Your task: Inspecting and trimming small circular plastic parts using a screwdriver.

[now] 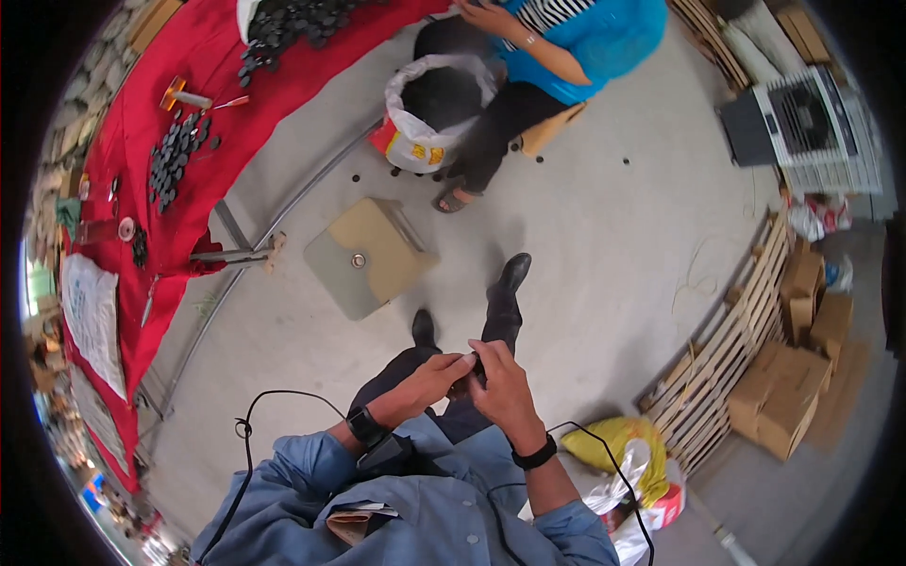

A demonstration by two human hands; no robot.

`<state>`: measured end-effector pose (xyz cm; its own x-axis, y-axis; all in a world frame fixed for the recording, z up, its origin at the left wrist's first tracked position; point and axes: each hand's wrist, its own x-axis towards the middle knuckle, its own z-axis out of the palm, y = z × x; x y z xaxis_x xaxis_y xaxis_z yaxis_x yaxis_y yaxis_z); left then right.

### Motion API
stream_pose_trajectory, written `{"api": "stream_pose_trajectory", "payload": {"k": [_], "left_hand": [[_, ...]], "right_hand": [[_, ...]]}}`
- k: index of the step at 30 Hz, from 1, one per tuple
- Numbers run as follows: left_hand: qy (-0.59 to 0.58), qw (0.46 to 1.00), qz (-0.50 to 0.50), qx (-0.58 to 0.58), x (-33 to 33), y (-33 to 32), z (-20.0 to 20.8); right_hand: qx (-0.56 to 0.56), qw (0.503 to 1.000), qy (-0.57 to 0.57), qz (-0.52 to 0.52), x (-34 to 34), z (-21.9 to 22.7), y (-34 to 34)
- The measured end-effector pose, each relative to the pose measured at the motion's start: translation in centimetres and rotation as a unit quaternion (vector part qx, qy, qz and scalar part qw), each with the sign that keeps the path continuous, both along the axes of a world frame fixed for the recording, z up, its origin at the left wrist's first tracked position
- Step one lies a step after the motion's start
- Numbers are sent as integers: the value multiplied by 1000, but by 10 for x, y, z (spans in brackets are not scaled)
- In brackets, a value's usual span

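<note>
My left hand (436,376) and my right hand (502,385) meet in front of my body, above my lap. Their fingers are pinched together around a small black piece (478,368), mostly hidden by the fingers, so its exact kind is unclear. It is dark like the small round black pieces (170,160) lying loose in a patch on the red-covered table to my left. A larger heap of black pieces (297,28) spills from a white bag at the table's far end.
The red table (255,94) also bears an orange-headed tool (174,93), a screwdriver (232,102) and a white sack (92,316). A beige box stool (363,259) stands ahead. Beyond, a person in blue (604,47) sits by an open sack (439,104). Pallets (727,349), cartons (781,396) and a yellow bag (618,453) lie right.
</note>
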<state>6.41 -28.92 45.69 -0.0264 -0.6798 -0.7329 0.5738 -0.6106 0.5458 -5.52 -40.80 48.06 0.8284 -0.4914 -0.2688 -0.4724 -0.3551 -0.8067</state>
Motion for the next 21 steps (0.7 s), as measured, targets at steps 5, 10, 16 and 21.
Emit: {"api": "stream_pose_trajectory", "payload": {"k": [5, 10, 16, 21], "left_hand": [[-1, 995, 100, -8, 28, -34, -14], [-130, 964, 226, 58, 51, -78, -44], [-85, 909, 388, 125, 53, -130, -39], [-38, 874, 469, 119, 42, -162, -42]], "right_hand": [[28, 991, -5, 128, 57, -30, -69], [-9, 982, 58, 177, 124, -102, -166], [32, 992, -16, 124, 264, -74, -257], [31, 995, -68, 67, 320, -84, -290]]}}
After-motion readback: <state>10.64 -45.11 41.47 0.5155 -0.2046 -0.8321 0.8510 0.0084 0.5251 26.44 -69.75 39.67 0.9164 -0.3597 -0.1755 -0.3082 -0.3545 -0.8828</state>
